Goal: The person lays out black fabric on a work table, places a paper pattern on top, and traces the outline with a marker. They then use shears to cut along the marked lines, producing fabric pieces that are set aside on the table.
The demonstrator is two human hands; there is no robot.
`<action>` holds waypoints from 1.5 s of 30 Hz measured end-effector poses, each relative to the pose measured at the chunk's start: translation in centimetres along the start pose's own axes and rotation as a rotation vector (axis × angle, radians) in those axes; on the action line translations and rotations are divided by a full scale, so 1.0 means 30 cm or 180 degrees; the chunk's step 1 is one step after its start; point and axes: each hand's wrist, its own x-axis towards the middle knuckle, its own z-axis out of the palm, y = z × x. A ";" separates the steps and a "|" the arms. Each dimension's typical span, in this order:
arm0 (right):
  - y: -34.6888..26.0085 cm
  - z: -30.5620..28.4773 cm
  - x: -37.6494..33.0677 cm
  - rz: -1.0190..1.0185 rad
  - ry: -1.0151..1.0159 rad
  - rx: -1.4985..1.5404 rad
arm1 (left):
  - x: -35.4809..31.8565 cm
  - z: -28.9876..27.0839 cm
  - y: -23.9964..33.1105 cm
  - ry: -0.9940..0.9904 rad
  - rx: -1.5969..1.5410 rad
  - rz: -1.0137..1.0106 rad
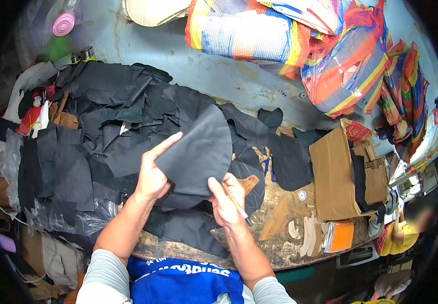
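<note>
A black leather piece (201, 152) with a rounded far edge is held up over the bench, tilted between my two hands. My left hand (154, 175) is closed on its left edge, the index finger stretched along it. At the lower right edge, my right hand (227, 202) presses the leather with its thumb and also holds a slim pen-like tool (237, 203), its dark end pointing down to the right. Just beyond the right hand, a brown flat template (250, 183) lies on another black leather piece (254, 167), which bears faint curved lines.
Heaped black leather (122, 101) covers the bench's left side. Right of my hands are a cardboard box (333, 177), pale flat templates (308, 236) and an orange pad (340, 237) on the worn wooden bench (274, 253). Striped mesh sacks (345, 66) lie behind. A person in yellow (404, 237) is at far right.
</note>
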 end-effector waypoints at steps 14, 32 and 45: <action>-0.044 -0.202 -0.120 -0.0213 0.0366 -0.2086 | -0.280 -0.153 -0.064 -0.0572 0.2783 0.0801; 0.060 -0.429 0.161 -0.0286 0.0731 -0.4079 | 0.425 -0.098 -0.577 0.0927 0.3951 -0.1759; 0.193 -0.228 0.137 0.1283 -0.0475 -0.0114 | 0.371 -0.172 -0.229 -0.0608 -0.1490 -0.1155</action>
